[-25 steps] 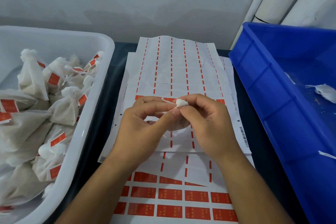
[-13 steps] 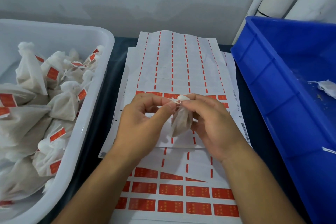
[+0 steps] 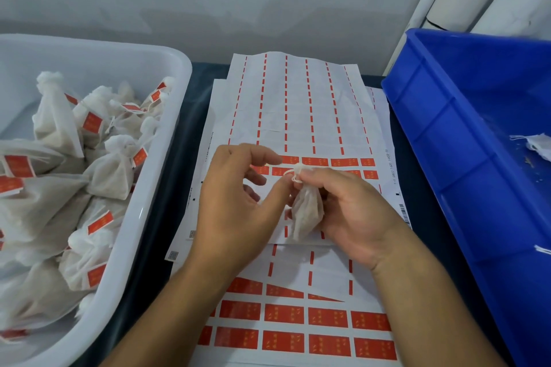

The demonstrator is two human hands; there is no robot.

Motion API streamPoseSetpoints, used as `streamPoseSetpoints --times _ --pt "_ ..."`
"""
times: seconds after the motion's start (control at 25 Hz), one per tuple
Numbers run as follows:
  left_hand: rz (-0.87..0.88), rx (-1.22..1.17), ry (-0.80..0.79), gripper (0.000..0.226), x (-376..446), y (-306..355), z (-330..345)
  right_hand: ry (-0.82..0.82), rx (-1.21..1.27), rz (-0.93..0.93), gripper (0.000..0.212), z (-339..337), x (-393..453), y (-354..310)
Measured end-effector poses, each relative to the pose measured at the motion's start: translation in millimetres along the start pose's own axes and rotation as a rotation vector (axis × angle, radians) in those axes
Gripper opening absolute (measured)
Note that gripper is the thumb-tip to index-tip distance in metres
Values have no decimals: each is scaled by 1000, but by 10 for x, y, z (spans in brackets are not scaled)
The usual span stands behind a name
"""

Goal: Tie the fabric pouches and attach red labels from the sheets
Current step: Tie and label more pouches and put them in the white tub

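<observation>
A small white fabric pouch [image 3: 307, 214] hangs over the label sheets, its gathered neck held in the fingers of my right hand [image 3: 354, 217]. My left hand [image 3: 235, 202] is beside it, thumb tip touching the pouch's drawstring [image 3: 293, 175] at the neck, the other fingers loosely spread. Under both hands lie stacked label sheets [image 3: 298, 110]. The upper sheet is mostly peeled, with a row of red labels [image 3: 343, 162] left just beyond my fingers. The lower sheet holds several rows of red labels [image 3: 283, 314].
A white tub [image 3: 167, 140] on the left holds several tied pouches with red labels. A blue crate [image 3: 447, 140] on the right holds a loose white pouch [image 3: 538, 144]. The sheets lie on a dark table against a grey wall.
The pouch has dropped out from between my hands and now hangs from my right fingers. My left fingers have opened and spread away from the neck.
</observation>
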State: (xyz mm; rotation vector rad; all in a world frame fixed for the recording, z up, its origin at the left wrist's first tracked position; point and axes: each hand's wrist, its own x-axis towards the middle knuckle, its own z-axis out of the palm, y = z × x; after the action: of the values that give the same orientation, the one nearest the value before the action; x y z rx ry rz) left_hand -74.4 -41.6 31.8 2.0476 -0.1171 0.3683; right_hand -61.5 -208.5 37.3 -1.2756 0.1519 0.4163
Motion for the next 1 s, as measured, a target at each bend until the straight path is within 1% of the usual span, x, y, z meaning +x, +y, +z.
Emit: streamPoseSetpoints --times 0.08,0.12,0.24,0.32,0.36,0.44,0.52,0.6,0.68,0.8,1.0 --pt "32 46 25 28 -8 5 7 18 -48 -17 20 16 0 7" --pt "9 50 23 26 -10 6 15 30 -70 -23 20 24 3 11" --pt "-139 8 -47 21 -20 -13 30 67 -80 -22 21 27 10 8" --pt "-224 -88 -91 13 -15 7 28 69 -106 -31 21 29 3 -1" --pt "-255 -143 -101 10 -8 26 24 72 -143 -42 21 40 -3 -2" --pt "-285 -204 -105 12 -2 43 18 94 -256 -73 19 66 -23 4" --pt "-333 -268 -115 13 2 26 11 132 -404 -124 18 70 -30 13" --pt "-381 -328 -119 11 7 10 -3 133 -484 -185 16 59 -44 4" --pt "-363 -302 -80 10 8 -5 -7 99 -496 -236 11 60 -64 -15" --pt "-278 -207 -11 7 21 -4 -11 89 -519 -288 6 60 -71 -9" --pt "-291 -322 -19 10 45 -14 -23 74 -650 -386 28 48 -63 16"
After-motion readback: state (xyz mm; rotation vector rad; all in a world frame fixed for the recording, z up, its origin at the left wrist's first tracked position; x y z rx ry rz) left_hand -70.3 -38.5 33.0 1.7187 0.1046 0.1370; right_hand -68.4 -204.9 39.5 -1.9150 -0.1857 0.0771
